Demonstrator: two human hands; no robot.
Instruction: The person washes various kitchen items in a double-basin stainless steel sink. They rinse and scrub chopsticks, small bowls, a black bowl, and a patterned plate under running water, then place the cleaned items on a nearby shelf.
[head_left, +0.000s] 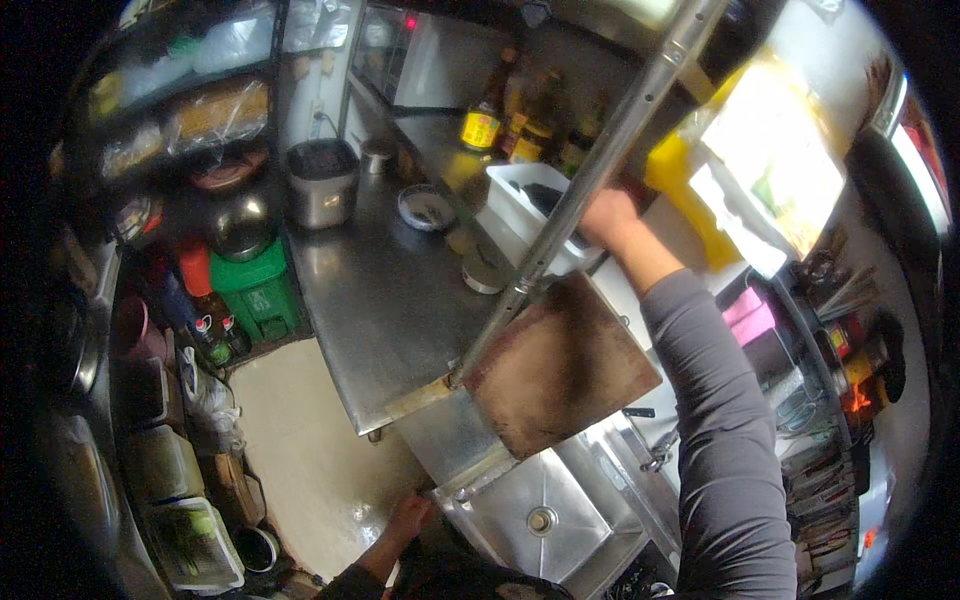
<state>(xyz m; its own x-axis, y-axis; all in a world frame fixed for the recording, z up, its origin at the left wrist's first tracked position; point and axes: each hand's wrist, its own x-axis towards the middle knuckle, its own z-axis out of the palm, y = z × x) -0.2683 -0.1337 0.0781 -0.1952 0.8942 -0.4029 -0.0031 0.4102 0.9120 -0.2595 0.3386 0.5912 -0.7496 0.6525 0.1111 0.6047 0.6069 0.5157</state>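
My right arm, in a grey sleeve, reaches out past a slanting metal pole (555, 232). At its end my right hand (611, 217) is at the right side of a white plastic tub (517, 229) with dark contents. Its fingers are mostly hidden, so whether it grips the tub is unclear. Low in the view, my left hand (411, 516) hangs beside the near left corner of a stainless steel sink (517, 525), fingers partly curled and blurred. A brown cutting board (562, 367) lies between the sink and the tub.
A steel table (375, 300) bears a rice cooker (322, 184), a patterned bowl (425, 208) and a small round container (484, 270). Sauce bottles (481, 127) stand behind. A knife handle (639, 412) lies beside the board. A green bin (259, 292) and several baskets (195, 540) line the left.
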